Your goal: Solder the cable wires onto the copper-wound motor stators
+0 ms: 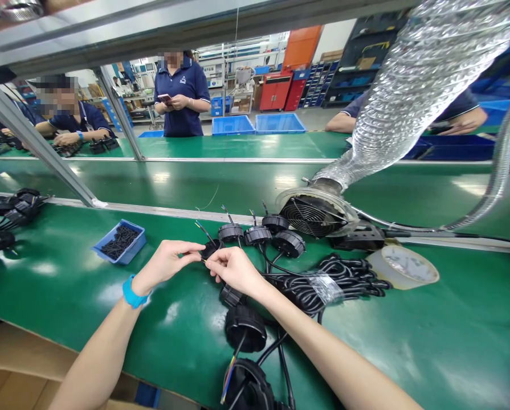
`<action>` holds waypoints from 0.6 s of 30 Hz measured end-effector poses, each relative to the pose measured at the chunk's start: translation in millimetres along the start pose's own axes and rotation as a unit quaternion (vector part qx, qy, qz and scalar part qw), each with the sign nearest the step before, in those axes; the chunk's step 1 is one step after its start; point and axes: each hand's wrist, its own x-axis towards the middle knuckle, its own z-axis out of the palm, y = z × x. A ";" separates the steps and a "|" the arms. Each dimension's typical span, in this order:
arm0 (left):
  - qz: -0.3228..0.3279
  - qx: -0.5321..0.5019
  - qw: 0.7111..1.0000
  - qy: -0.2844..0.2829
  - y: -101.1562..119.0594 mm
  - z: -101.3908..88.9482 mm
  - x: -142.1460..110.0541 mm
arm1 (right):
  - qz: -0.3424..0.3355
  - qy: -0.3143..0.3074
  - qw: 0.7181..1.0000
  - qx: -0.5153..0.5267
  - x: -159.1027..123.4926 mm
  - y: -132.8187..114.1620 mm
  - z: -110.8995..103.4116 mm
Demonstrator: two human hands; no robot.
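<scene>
Furthest left, black round housings (13,208) are seen heaped on a green-topped workbench (45,290), followed by a blue plastic bin (131,249) filled with small black parts (118,241). At center, a small black wired housing (212,247) is pinched at its left edge between the thumb and forefinger of the left hand (167,263), marked by a turquoise wristband (134,292). Its near side is gripped by the fingertips of the right hand (236,269), though whether rim or wire is caught cannot be told. Beyond, more wired housings (258,234) are grouped beside a black-grilled extractor fan (312,216), with coiled black cables (297,290) and a translucent tub (378,266) placed rightward.
</scene>
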 end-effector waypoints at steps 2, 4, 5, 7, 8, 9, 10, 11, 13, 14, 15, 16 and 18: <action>0.008 0.016 0.999 0.032 -4.2 -10.8 -3.3 | 0.000 -0.005 1.000 0.001 0.1 -0.3 -0.5; -0.001 0.068 0.992 0.110 -14.4 -32.1 -7.9 | 0.000 -0.013 1.000 0.005 0.6 -0.2 -1.4; -0.013 0.113 0.980 0.162 -20.9 -45.1 -10.2 | 0.000 -0.019 1.000 0.009 0.9 0.1 -2.0; -0.036 0.224 0.940 0.255 -32.6 -69.2 -13.0 | 0.003 -0.033 0.999 0.020 1.6 1.2 -3.9; -0.038 0.271 0.919 0.283 -36.2 -77.2 -13.3 | 0.004 -0.043 0.999 0.027 1.9 1.8 -5.1; -0.028 0.297 0.908 0.294 -37.2 -80.7 -12.6 | 0.002 -0.056 0.998 0.031 2.2 2.4 -6.4; -0.009 0.296 0.912 0.285 -35.4 -79.3 -11.3 | -0.002 -0.069 0.997 0.029 2.5 2.9 -7.8; 0.017 0.267 0.930 0.251 -31.1 -73.0 -9.5 | -0.010 -0.081 0.997 0.017 2.6 3.2 -9.2; 0.058 0.154 0.979 0.118 -17.9 -49.5 -5.4 | -0.030 -0.097 0.994 -0.027 2.5 2.9 -12.0; 0.063 0.094 0.993 0.036 -10.9 -35.2 -3.7 | -0.039 -0.101 0.993 -0.051 2.3 2.4 -13.2; 0.058 0.042 0.997 -0.027 -5.0 -21.5 -2.4 | -0.045 -0.103 0.991 -0.069 1.9 1.8 -14.3; 0.043 -0.004 0.997 -0.070 -0.7 -9.5 -1.5 | -0.048 -0.105 0.990 -0.079 1.5 1.0 -15.4; 0.005 -0.074 0.993 -0.094 2.5 5.9 -1.1 | -0.047 -0.115 0.989 -0.086 0.4 -0.5 -18.1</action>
